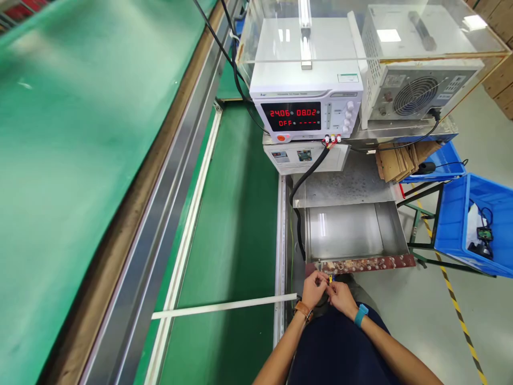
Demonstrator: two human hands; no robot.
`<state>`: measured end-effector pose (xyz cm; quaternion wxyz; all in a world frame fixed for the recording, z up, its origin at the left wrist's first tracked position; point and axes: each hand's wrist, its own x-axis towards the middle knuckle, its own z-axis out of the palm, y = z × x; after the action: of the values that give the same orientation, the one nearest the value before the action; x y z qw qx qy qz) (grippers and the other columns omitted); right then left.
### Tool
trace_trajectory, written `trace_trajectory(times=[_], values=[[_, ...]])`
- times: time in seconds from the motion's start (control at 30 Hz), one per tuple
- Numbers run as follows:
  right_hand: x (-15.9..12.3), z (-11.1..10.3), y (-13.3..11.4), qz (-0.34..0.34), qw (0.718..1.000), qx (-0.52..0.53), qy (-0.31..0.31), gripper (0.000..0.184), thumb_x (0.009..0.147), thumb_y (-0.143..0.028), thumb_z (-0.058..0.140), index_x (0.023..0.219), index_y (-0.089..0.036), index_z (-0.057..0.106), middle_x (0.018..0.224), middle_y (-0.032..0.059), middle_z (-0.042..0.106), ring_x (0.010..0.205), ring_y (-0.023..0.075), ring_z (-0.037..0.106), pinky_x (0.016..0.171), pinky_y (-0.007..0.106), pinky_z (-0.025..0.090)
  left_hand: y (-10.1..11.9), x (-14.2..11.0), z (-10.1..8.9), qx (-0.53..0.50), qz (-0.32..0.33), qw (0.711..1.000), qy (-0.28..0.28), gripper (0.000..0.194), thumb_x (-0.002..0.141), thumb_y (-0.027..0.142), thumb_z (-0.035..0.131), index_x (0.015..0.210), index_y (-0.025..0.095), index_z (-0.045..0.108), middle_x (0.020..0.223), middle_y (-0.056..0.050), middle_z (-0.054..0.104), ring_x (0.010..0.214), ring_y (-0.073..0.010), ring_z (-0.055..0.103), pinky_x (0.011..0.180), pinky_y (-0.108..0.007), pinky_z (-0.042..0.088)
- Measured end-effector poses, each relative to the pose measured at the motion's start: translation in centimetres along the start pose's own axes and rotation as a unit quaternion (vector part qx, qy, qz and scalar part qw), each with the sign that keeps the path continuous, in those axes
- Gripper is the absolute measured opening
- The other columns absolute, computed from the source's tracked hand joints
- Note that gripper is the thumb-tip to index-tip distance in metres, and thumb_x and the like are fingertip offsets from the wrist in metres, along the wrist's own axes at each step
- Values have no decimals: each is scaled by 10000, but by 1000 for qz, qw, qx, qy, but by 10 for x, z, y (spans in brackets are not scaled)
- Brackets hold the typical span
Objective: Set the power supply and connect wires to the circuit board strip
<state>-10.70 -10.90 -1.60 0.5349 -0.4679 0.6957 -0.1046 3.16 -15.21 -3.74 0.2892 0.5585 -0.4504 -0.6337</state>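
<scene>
Close together at the front of a shallow, shiny metal tray (344, 232), the person's left hand (315, 289) and right hand (341, 297) meet over the lap, fingers bent inward. A tiny yellow piece (331, 279) shows between their fingertips, just beside the reddish-brown strip studded with metal pins (368, 264) along the tray's near edge; which hand grips it, or how firmly, I cannot tell. A brown strap with a watch (303, 310) circles the left wrist, a teal band (361, 315) the right.

Beyond the tray stands a white, box-shaped power supply (306, 80), its red digits reading 24.06 and 08.02, with OFF below. A thick black cable (294, 195) runs from its front terminals down the tray's left side. Left of the hands, a slim white bar (228, 306) crosses the green conveyor belt (236, 214).
</scene>
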Motion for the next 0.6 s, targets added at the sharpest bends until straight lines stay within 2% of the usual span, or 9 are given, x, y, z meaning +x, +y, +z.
trace_trajectory(times=[0.13, 0.23, 0.37, 0.47, 0.53, 0.6], values=[[-3, -1, -4, -3, 1000, -31, 7, 416, 1020, -416, 531, 700, -165, 615, 614, -43, 623, 598, 127, 605, 676, 282, 486, -5, 5, -2, -29, -21, 999, -40, 193, 773, 340, 672, 715, 179, 582, 869, -81, 731, 839, -198, 686, 825, -341, 529], [-7, 0, -6, -8, 998, -60, 10, 371, 1010, -380, 550, 716, -166, 623, 644, -37, 641, 623, 133, 611, 689, 282, 474, -7, 2, -4, -46, -41, 997, -54, 324, 795, 489, 670, 728, 187, 575, 883, -111, 744, 849, -217, 703, 821, -345, 540], [-9, 0, -8, -7, 994, -109, 26, 333, 1011, -345, 527, 752, -171, 641, 691, -16, 666, 674, 151, 625, 712, 290, 455, -10, -6, -4, -34, -58, 997, -26, 485, 842, 663, 562, 852, 182, 621, 922, -115, 737, 860, -228, 702, 797, -341, 541], [-7, -1, -10, 0, 988, -148, 36, 325, 1016, -343, 508, 783, -170, 655, 717, 2, 680, 714, 165, 638, 742, 304, 455, -18, -14, -2, 16, -70, 996, 45, 492, 914, 648, 466, 924, 182, 626, 917, -83, 708, 867, -214, 674, 850, -358, 516], [-5, -3, -12, 4, 985, -171, 36, 330, 1020, -349, 501, 797, -165, 661, 730, 15, 687, 725, 166, 643, 756, 309, 460, -25, -18, 1, 56, -90, 992, 72, 432, 926, 590, 518, 892, 172, 622, 872, -61, 683, 845, -205, 651, 877, -383, 501], [-3, -4, -13, 7, 981, -191, 33, 339, 1023, -360, 495, 808, -162, 667, 756, 30, 701, 734, 166, 648, 764, 310, 463, -33, -17, 4, 83, -115, 988, 63, 368, 914, 525, 606, 881, 159, 635, 852, -45, 676, 838, -196, 644, 884, -398, 501]])
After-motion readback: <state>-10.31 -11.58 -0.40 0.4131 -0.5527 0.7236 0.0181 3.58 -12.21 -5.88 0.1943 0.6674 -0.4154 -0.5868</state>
